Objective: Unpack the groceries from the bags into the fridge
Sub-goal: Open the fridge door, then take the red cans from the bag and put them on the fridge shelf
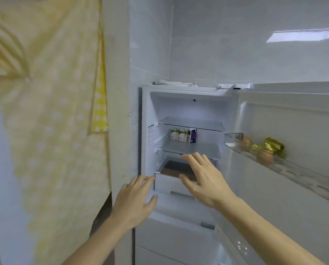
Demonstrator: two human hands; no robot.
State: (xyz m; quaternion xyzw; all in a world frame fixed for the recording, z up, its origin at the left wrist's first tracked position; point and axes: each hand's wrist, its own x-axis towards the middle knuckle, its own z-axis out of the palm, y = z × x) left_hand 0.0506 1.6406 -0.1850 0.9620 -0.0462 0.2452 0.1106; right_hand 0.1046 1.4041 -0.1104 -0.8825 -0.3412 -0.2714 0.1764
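The fridge (188,131) stands open, its door (286,169) swung to the right; no grocery bags show in this view. Low in the cabinet the crisper drawer (171,185) sits partly pulled out under a glass shelf (188,150), with something dark inside that I cannot name. It looks like light, stiff, smooth plastic, likely to slide on its runners and bind if pushed from one corner, so even hold on the front lip at both sides seems best. The right hand (203,180) reaches over the drawer front with its grip spread, holding nothing; the left hand (135,199) is at the drawer's near left corner, fingers spread, and contact is unclear. Small milk cartons (182,134) stand far back on the shelf: light, crushable, best taken by their sides. In the door rack (255,150) lie fragile eggs (265,155) beside a gold foil packet (273,146)
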